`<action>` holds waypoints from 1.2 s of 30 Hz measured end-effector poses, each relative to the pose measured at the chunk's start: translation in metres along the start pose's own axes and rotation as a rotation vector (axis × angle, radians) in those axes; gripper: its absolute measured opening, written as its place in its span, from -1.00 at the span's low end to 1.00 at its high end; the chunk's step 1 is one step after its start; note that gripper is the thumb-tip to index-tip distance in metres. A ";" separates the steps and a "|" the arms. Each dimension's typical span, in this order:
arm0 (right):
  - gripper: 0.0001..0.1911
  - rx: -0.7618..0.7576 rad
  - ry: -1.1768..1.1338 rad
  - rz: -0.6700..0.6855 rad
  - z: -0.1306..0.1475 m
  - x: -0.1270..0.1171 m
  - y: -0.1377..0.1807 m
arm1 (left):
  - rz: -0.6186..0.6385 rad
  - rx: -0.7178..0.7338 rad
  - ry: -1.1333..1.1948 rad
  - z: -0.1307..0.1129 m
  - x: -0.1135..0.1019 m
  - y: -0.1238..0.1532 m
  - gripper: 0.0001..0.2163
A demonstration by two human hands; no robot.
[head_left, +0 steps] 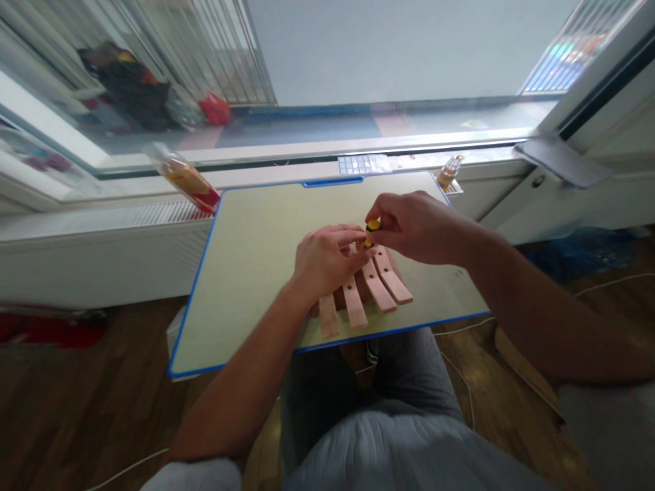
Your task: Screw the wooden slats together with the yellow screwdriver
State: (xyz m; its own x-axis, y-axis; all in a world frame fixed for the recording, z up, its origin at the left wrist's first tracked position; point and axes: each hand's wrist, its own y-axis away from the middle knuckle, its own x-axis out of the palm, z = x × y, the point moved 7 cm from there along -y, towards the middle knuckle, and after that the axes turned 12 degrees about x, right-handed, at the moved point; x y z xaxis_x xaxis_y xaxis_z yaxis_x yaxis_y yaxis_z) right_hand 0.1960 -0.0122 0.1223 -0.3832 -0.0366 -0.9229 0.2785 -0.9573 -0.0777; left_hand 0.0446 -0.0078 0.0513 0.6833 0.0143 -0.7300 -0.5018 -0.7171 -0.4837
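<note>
My right hand (419,225) is closed, its thumb and fingers pinching a short yellow and black screwdriver (374,224) that stands roughly upright. Under it lies a wooden piece with several pale slats (391,281) fanned side by side, with small dark holes in them. My left hand (322,259) rests over the upper left part of the slats. Its thumb and index finger close in around the screwdriver's lower end; what they pinch there is hidden. The screwdriver's tip cannot be seen either.
The slats lie near the front edge of a pale, blue-rimmed board table (256,273). On the sill behind, a bottle (187,179) leans at the left and a small bottle (449,172) stands at the right. A white cable (463,382) runs across the floor.
</note>
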 end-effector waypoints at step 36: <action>-0.83 -0.020 -0.299 -0.076 -0.004 0.010 0.014 | 0.061 -0.050 -0.034 -0.005 -0.002 0.002 -0.75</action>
State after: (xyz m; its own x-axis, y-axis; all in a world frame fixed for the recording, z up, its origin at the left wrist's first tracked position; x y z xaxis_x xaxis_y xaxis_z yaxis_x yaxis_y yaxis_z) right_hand 0.1993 -0.0253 0.1103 -0.6446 -0.0509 -0.7628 0.2552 -0.9549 -0.1519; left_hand 0.0442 -0.0129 0.0541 0.6336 -0.0074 -0.7736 -0.5142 -0.7512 -0.4139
